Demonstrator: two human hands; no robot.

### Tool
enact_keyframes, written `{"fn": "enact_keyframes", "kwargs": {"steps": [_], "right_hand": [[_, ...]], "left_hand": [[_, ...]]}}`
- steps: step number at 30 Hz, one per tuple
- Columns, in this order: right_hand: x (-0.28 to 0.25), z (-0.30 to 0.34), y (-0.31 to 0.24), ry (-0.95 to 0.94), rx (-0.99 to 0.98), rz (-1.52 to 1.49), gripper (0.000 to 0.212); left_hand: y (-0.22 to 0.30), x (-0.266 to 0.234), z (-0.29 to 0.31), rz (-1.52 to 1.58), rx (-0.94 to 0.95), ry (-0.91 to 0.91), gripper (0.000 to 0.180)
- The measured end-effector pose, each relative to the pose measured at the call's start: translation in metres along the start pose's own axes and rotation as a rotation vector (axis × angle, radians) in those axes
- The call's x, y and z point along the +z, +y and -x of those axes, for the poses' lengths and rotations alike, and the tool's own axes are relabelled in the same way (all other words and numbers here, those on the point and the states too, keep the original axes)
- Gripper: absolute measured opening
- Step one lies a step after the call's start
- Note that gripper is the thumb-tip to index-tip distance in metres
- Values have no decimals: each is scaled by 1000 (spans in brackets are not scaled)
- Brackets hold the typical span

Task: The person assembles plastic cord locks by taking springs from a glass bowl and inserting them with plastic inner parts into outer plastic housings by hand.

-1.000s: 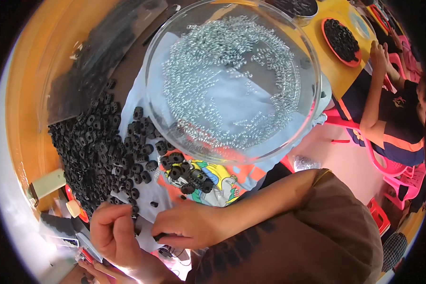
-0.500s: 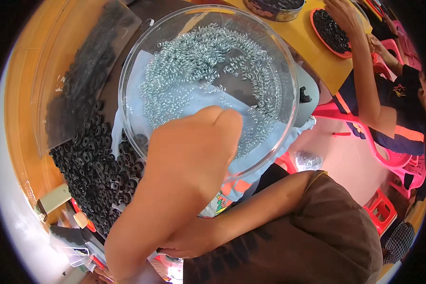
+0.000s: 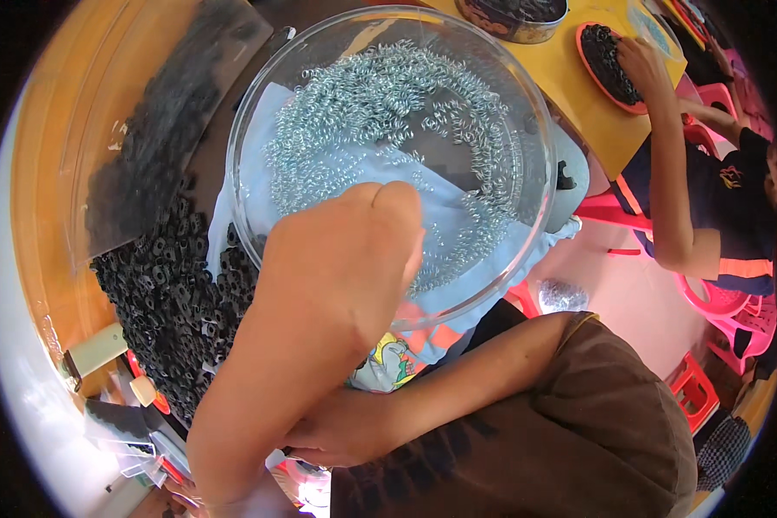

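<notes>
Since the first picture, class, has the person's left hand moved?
Yes. The left hand has risen from beside the pile of black rings up into the clear bowl of small metal springs.

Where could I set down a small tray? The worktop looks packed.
Bare wood shows along the table's left rim, beside the dark sheet, and on the yellow table between bowl and orange dish. The black-ring pile crowds the near left.

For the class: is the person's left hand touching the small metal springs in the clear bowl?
Cannot tell. In the head view the left hand reaches over the clear bowl above the metal springs, but its fingertips are hidden beneath the hand.
</notes>
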State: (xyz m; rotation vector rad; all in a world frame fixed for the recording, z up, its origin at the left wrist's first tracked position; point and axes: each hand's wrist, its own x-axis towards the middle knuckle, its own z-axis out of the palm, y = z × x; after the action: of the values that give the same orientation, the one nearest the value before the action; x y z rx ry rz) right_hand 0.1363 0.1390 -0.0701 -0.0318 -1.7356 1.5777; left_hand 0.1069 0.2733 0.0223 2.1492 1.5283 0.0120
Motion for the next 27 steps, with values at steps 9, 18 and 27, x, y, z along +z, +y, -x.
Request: {"fn": "enact_keyframes", "kwargs": {"steps": [9, 18, 27], "right_hand": [[-2, -2, 0, -43, 19, 30, 22], [-2, -1, -1, 7, -33, 148, 21], [-1, -1, -1, 10, 4, 13, 21]], "left_hand": [[-2, -3, 2, -154, 67, -23, 11], [6, 1, -2, -66, 131, -3, 16], [1, 11, -13, -77, 149, -23, 9]]}}
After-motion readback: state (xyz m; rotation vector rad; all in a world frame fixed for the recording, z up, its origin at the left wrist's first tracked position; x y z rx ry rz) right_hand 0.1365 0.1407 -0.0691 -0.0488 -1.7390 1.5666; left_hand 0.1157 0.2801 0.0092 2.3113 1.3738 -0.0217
